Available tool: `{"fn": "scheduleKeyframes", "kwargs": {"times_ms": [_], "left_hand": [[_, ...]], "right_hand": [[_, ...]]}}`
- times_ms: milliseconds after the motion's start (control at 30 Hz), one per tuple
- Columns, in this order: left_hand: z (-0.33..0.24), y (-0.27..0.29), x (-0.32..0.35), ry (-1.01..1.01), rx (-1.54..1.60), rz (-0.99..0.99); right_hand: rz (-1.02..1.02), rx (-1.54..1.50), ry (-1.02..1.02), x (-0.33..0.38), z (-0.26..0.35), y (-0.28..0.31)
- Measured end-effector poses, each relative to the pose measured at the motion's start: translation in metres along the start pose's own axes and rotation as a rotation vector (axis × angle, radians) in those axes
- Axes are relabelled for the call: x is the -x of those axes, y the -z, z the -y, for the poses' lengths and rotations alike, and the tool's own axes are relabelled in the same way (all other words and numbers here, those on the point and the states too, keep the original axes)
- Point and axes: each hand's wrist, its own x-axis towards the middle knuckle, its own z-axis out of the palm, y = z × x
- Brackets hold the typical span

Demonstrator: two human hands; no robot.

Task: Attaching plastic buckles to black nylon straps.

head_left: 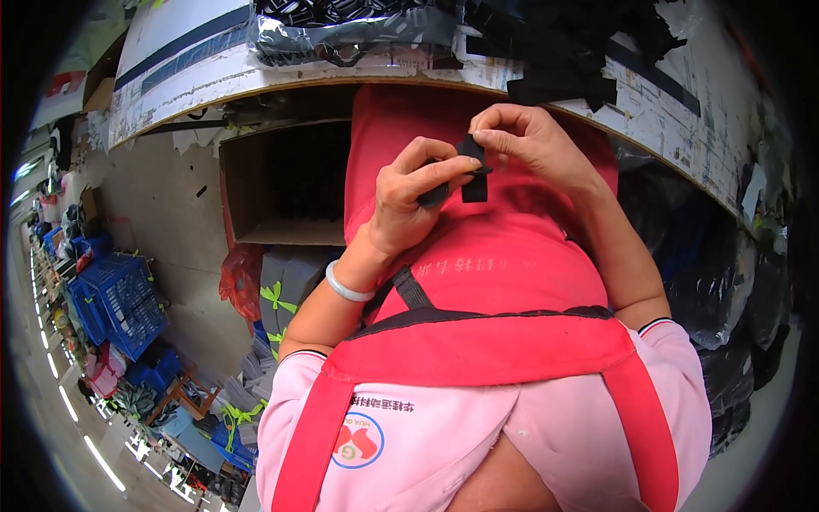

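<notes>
A short black strap point(474, 189) is held over my red apron, in front of the table edge. My left hand point(401, 192) is closed on it, thumb and forefinger pinching near its middle, with more black material tucked under the curled fingers. My right hand point(533, 145) pinches the strap's upper end between thumb and fingertips. A small dark piece seems to sit where the strap passes my left thumb, but the fingers partly cover it and I cannot make out its shape.
On the worn white table point(196, 85) lie a clear plastic bag point(358, 47) of black plastic parts and a pile of black straps point(563, 51). An open cardboard box point(286, 230) stands below at left. Blue crates point(128, 303) are farther left; dark plastic bags point(708, 290) lie at right.
</notes>
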Motion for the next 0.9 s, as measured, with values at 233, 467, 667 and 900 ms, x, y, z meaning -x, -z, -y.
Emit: {"fn": "scheduleKeyframes", "kwargs": {"times_ms": [233, 467, 667, 900], "left_hand": [[-0.001, 0.000, 0.002, -0.026, -0.042, 0.006], [0.004, -0.003, 0.011, 0.223, 0.236, -0.054], [0.009, -0.007, 0.017, 0.804, 0.633, 0.013], [0.021, -0.003, 0.020, 0.792, 0.680, 0.025]], "right_hand": [[0.069, -0.129, -0.042, 0.001, 0.005, -0.002], [-0.366, 0.117, 0.287, -0.013, 0.003, 0.011], [-0.135, -0.123, 0.468, -0.034, 0.041, -0.046], [0.153, 0.735, 0.413, -0.022, 0.006, -0.033]]}}
